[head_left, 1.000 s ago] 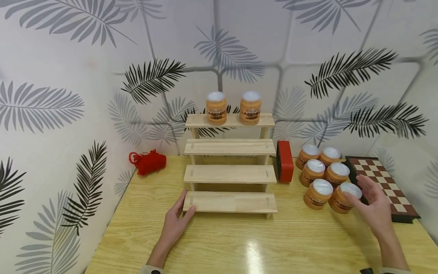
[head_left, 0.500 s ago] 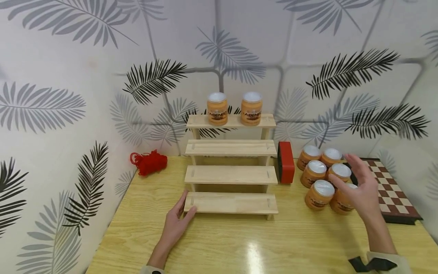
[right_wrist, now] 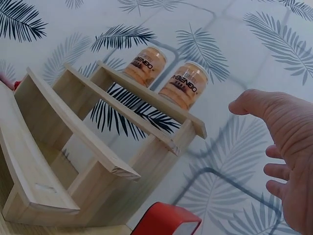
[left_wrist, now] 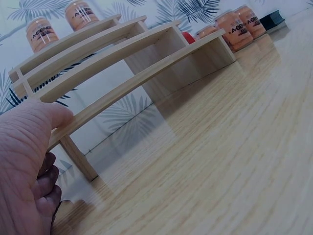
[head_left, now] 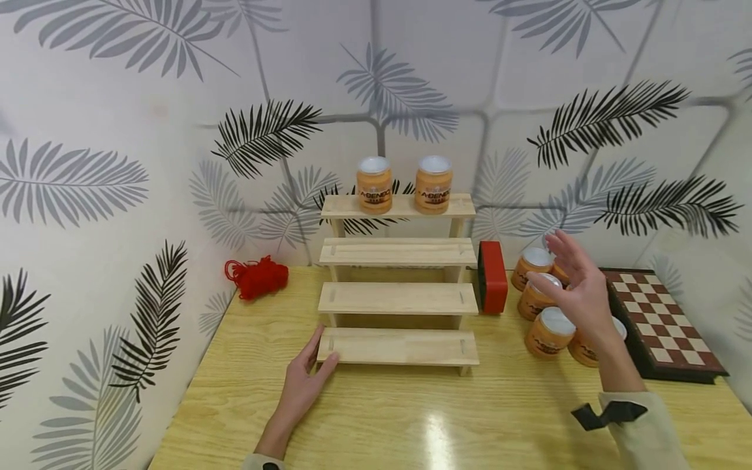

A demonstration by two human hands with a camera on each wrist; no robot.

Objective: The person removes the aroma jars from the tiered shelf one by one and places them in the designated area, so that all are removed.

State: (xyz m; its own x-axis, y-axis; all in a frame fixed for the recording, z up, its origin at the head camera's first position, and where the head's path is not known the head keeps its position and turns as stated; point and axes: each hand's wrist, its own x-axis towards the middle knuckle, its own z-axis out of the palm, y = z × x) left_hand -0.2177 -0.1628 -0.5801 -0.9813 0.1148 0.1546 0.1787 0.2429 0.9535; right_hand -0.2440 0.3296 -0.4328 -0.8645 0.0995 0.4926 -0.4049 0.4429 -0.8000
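A four-step wooden display rack (head_left: 399,346) stands in the middle of the table. My left hand (head_left: 302,378) holds the left end of its lowest board; in the left wrist view the thumb (left_wrist: 61,115) lies over the board, with fingers curled below. Two orange jars with white lids, the left jar (head_left: 374,186) and the right jar (head_left: 433,186), stand on the top step. My right hand (head_left: 581,297) hovers over several matching jars (head_left: 549,333) at the right, its fingers spread and holding nothing. It hides part of the group.
A red box (head_left: 492,277) stands upright between the rack and the grouped jars. Behind on the left lies red yarn (head_left: 261,277). A checkered game board (head_left: 664,320) rests at the far right. Leaf-patterned wall (head_left: 376,78) rises directly behind the table.
My right hand has moved from beside the front right jar, back and to the left, rising over the group. The left hand keeps its hold on the rack; the jars stay put.
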